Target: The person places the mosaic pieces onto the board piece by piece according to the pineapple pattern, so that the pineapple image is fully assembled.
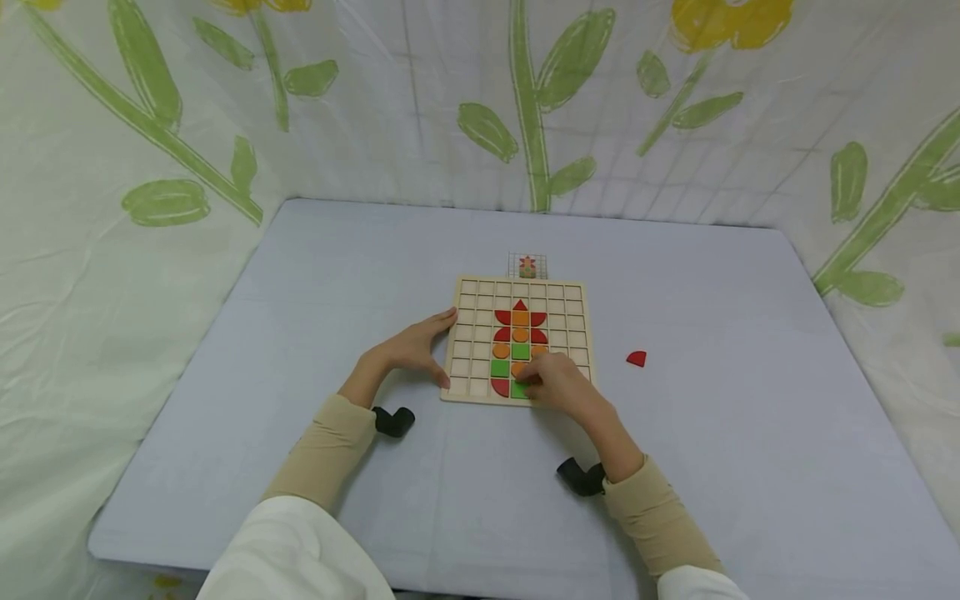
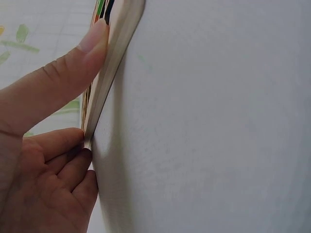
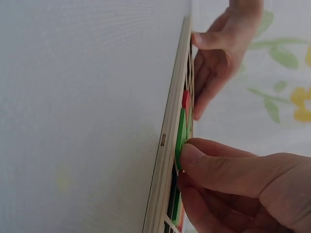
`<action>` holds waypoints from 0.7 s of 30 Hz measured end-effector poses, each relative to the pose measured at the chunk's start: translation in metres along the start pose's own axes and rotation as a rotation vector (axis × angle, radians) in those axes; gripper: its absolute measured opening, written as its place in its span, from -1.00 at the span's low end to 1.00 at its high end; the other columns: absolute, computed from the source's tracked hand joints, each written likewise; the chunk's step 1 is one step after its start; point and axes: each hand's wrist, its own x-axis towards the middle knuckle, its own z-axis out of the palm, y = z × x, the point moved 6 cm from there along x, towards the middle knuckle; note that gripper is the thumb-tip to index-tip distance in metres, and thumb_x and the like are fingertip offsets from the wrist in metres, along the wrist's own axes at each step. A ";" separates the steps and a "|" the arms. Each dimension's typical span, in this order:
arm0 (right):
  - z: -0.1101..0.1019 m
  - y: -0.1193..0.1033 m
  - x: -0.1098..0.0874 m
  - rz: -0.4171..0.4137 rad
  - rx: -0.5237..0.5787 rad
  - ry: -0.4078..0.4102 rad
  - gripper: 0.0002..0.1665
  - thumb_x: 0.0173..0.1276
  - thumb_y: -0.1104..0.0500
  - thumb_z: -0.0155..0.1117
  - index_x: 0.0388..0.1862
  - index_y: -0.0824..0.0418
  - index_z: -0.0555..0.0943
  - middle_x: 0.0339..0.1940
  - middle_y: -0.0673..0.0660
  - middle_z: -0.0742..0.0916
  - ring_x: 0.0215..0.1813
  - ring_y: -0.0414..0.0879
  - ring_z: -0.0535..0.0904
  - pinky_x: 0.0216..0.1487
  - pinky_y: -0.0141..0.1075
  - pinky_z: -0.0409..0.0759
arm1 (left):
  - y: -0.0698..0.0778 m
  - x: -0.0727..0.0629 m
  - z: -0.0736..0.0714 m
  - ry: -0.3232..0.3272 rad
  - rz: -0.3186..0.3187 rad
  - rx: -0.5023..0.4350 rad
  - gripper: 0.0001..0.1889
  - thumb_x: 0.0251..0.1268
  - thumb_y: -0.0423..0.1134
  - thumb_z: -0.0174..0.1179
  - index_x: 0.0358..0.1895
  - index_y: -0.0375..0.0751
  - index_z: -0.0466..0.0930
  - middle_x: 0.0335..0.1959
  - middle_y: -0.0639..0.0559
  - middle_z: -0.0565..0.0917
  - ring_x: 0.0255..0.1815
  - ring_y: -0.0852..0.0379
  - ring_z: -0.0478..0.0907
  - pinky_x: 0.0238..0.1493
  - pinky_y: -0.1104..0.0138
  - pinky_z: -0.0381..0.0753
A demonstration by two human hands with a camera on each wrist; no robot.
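A wooden grid board [image 1: 462,342] lies on the table with red, orange and green flat pieces set in its middle columns. My left hand [image 1: 412,346] rests against the board's left edge, thumb and fingers spread along it. Over the lower part of the board, my right hand [image 1: 564,385] pinches a green square [image 3: 181,133] at the bottom row. In the right wrist view its thumb presses on that piece, which stands slightly proud of the frame. My right fingers partly cover the cells around it. A red quarter-circle [image 1: 500,387] sits left of the green square.
A loose red quarter-circle piece [image 1: 637,358] lies on the table right of the board. Behind the board is a small pattern card [image 1: 528,266]. A pale cloth covers the table [image 1: 720,467], and a flower-printed curtain [image 1: 420,100] hangs behind it.
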 end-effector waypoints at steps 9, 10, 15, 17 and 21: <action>-0.006 0.001 -0.001 -0.030 0.023 0.006 -0.80 0.22 0.43 0.33 -0.17 0.35 0.75 -0.23 0.13 0.76 -0.14 -0.01 0.60 -0.08 -0.20 0.63 | -0.001 0.000 -0.001 0.008 0.003 -0.002 0.22 -0.20 -0.19 0.59 0.51 -0.42 -0.07 0.58 -0.17 -0.11 0.57 -0.13 -0.19 0.51 0.07 -0.09; -0.010 0.004 -0.002 -0.031 0.040 0.012 -0.80 0.24 0.42 0.32 -0.16 0.35 0.75 -0.23 0.13 0.76 -0.14 -0.01 0.60 -0.07 -0.19 0.64 | -0.001 0.000 -0.001 0.009 0.003 -0.003 0.22 -0.20 -0.19 0.59 0.51 -0.43 -0.07 0.58 -0.18 -0.11 0.57 -0.13 -0.19 0.51 0.06 -0.09; -0.050 0.040 -0.013 0.003 0.104 0.119 -0.78 0.31 0.45 0.23 -0.10 0.41 0.71 -0.14 0.26 0.73 -0.08 0.11 0.64 -0.03 -0.07 0.65 | -0.001 0.002 0.000 0.005 0.006 -0.002 0.22 -0.19 -0.18 0.58 0.51 -0.42 -0.08 0.58 -0.17 -0.11 0.57 -0.13 -0.19 0.51 0.06 -0.09; -0.067 0.061 -0.019 0.040 0.114 0.154 -0.75 0.33 0.47 0.18 -0.07 0.43 0.69 -0.09 0.33 0.71 -0.05 0.17 0.63 -0.07 -0.05 0.66 | -0.002 0.002 0.000 0.002 0.006 -0.003 0.21 -0.19 -0.19 0.58 0.51 -0.42 -0.08 0.58 -0.18 -0.11 0.57 -0.14 -0.19 0.51 0.06 -0.09; -0.090 0.102 -0.033 0.164 0.160 0.171 -0.68 0.33 0.48 0.09 0.00 0.43 0.65 0.08 0.41 0.64 0.06 0.27 0.58 -0.08 0.00 0.63 | -0.002 0.001 -0.001 0.001 0.003 0.003 0.21 -0.19 -0.20 0.57 0.51 -0.43 -0.08 0.57 -0.18 -0.11 0.56 -0.15 -0.19 0.51 0.06 -0.09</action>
